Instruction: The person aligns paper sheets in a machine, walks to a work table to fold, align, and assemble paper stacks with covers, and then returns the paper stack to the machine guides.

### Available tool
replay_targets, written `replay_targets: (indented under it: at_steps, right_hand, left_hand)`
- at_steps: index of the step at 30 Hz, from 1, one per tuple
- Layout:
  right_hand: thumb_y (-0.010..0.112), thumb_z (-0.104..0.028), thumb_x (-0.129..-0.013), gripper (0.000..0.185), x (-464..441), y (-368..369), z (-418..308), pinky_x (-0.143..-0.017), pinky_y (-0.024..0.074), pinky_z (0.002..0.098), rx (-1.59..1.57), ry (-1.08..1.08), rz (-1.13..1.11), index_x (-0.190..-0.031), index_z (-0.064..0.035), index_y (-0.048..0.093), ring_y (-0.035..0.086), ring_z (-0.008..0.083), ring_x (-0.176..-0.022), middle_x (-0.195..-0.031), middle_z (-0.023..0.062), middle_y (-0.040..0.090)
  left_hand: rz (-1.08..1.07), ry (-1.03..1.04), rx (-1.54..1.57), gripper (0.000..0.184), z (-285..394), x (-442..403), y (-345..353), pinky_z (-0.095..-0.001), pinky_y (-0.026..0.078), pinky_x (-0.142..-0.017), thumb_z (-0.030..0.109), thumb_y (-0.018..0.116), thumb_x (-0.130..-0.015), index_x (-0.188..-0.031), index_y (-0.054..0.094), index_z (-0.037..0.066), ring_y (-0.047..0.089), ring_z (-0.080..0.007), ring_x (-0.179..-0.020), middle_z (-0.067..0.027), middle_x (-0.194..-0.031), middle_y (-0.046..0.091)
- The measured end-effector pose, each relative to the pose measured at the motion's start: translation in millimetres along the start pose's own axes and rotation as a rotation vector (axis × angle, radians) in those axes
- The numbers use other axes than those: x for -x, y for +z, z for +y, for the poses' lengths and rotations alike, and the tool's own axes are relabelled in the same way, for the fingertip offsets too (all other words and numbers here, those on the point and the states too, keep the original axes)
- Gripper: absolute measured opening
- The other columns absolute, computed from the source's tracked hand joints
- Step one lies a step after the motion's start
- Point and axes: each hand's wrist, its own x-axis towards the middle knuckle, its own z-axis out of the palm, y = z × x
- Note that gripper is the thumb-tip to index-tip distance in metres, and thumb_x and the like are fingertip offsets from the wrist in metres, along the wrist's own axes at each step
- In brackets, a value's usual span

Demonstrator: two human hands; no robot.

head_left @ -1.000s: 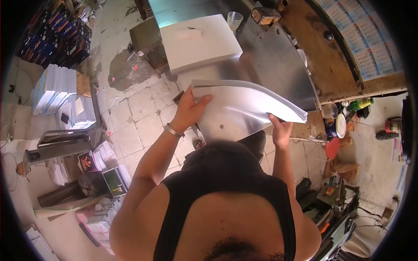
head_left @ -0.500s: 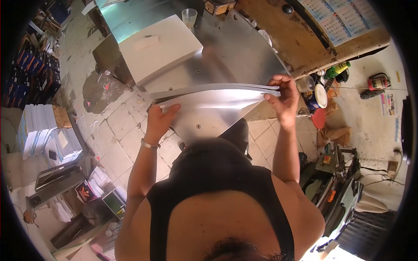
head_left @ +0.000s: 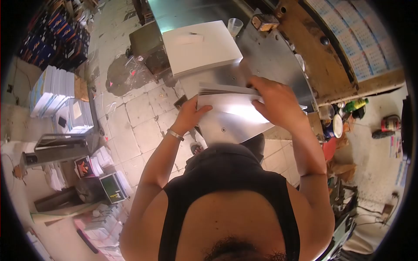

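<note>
A thin sheaf of white paper (head_left: pixel 226 101) hangs bowed above the metal tabletop (head_left: pixel 224 135), its layered edges facing away from me. My left hand (head_left: pixel 190 115) pinches the left end, thumb on the near face and fingers behind. On the other side, my right hand (head_left: pixel 279 103) is closed over the sheaf with its thumb on the near face; its back hides part of the paper, and a corner shows past the wrist. Beyond the sheaf lies a thick stack of white paper (head_left: pixel 198 54), with a small slip (head_left: pixel 192 39) on top.
A clear plastic cup (head_left: pixel 235 27) stands beside the stack, near a worn block (head_left: pixel 264 21). Along the right runs a wooden bench (head_left: pixel 313 48) with calendar sheets. Paper bundles (head_left: pixel 56 93) and dark boxes (head_left: pixel 56 37) are piled at left.
My right hand has slid inward from the sheaf's right end and turned its back upward. The view has shifted, so the table and stack appear further right.
</note>
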Motion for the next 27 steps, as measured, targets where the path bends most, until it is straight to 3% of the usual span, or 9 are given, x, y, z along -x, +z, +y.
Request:
replay_targets:
  at_steps: [7,12,14,18,21,22,25,26,27]
  right_hand:
    - [0.081,-0.011,-0.079,0.046,40,-17,25,-0.082,0.0539,0.0478,-0.022,0.111,0.027,-0.121,-0.0083,0.062,0.070,0.0404,-0.099,-0.107,0.0183,0.072]
    - [0.082,-0.014,-0.079,0.047,36,-6,20,-0.081,0.0545,0.0469,-0.004,0.039,0.131,-0.122,-0.0089,0.062,0.070,0.0393,-0.098,-0.107,0.0164,0.072]
    - [0.082,-0.017,-0.080,0.046,25,1,9,-0.080,0.0551,0.0471,0.003,0.027,0.139,-0.121,-0.0087,0.062,0.071,0.0374,-0.097,-0.105,0.0139,0.073]
    - [0.081,-0.021,-0.084,0.040,1,13,-11,-0.078,0.0556,0.0476,0.035,0.035,0.060,-0.118,-0.0108,0.064,0.073,0.0379,-0.089,-0.096,0.0129,0.075]
    - [0.081,-0.020,-0.084,0.034,-2,15,-7,-0.076,0.0541,0.0478,0.151,-0.025,-0.013,-0.112,-0.0081,0.066,0.071,0.0398,-0.085,-0.085,0.0156,0.073]
    - [0.081,-0.020,-0.085,0.031,-1,12,-8,-0.075,0.0540,0.0470,0.118,-0.022,0.009,-0.110,-0.0074,0.067,0.070,0.0401,-0.083,-0.084,0.0167,0.072]
    - [0.080,-0.019,-0.086,0.026,15,-5,-4,-0.070,0.0530,0.0452,0.008,-0.026,0.095,-0.106,-0.0064,0.069,0.069,0.0409,-0.078,-0.080,0.0173,0.071]
    - [0.080,-0.019,-0.086,0.025,24,-11,0,-0.069,0.0524,0.0453,-0.042,-0.022,0.128,-0.106,-0.0068,0.070,0.068,0.0410,-0.076,-0.079,0.0158,0.071]
    - [0.080,-0.014,-0.087,0.019,30,-20,-1,-0.063,0.0505,0.0393,-0.171,-0.012,0.176,-0.102,-0.0041,0.072,0.068,0.0355,-0.068,-0.076,0.0166,0.069]
  left_hand:
    - [0.084,0.336,0.117,0.061,30,5,1,-0.0359,0.052,-0.099,0.019,0.083,-0.087,-0.137,0.056,-0.002,0.068,-0.0260,-0.115,-0.0186,-0.122,0.072]
    - [0.007,0.279,-0.168,0.053,0,3,-4,-0.0354,0.053,-0.097,0.019,0.079,-0.091,-0.135,0.059,-0.002,0.071,-0.0273,-0.110,-0.0185,-0.122,0.073]
    - [-0.042,0.097,-0.232,0.046,-3,3,-6,-0.0354,0.053,-0.096,0.017,0.078,-0.091,-0.130,0.062,-0.002,0.072,-0.0265,-0.110,-0.0184,-0.119,0.074]
    - [0.018,0.180,-0.167,0.034,-15,4,-2,-0.0348,0.054,-0.094,0.014,0.076,-0.092,-0.120,0.068,-0.002,0.072,-0.0238,-0.105,-0.0162,-0.112,0.076]
    - [0.089,0.027,0.012,0.035,-31,1,5,-0.0345,0.053,-0.097,0.013,0.077,-0.092,-0.123,0.067,0.000,0.071,-0.0219,-0.109,-0.0136,-0.116,0.076]
    - [0.156,0.155,0.072,0.067,-43,-4,7,-0.0391,0.048,-0.106,0.012,0.082,-0.087,-0.146,0.052,0.004,0.064,-0.0259,-0.124,-0.0162,-0.134,0.067]
    - [0.355,0.220,0.195,0.105,-45,2,19,-0.0459,0.041,-0.116,0.005,0.083,-0.085,-0.166,0.016,0.012,0.050,-0.0316,-0.140,-0.0191,-0.153,0.049]
    - [0.277,0.193,0.337,0.119,-42,4,21,-0.0515,0.031,-0.122,0.004,0.084,-0.083,-0.168,0.002,0.016,0.035,-0.0364,-0.151,-0.0217,-0.164,0.033]
    - [0.239,0.195,0.291,0.111,-32,9,22,-0.0477,0.029,-0.124,0.001,0.080,-0.086,-0.168,0.006,0.013,0.032,-0.0336,-0.153,-0.0201,-0.166,0.032]
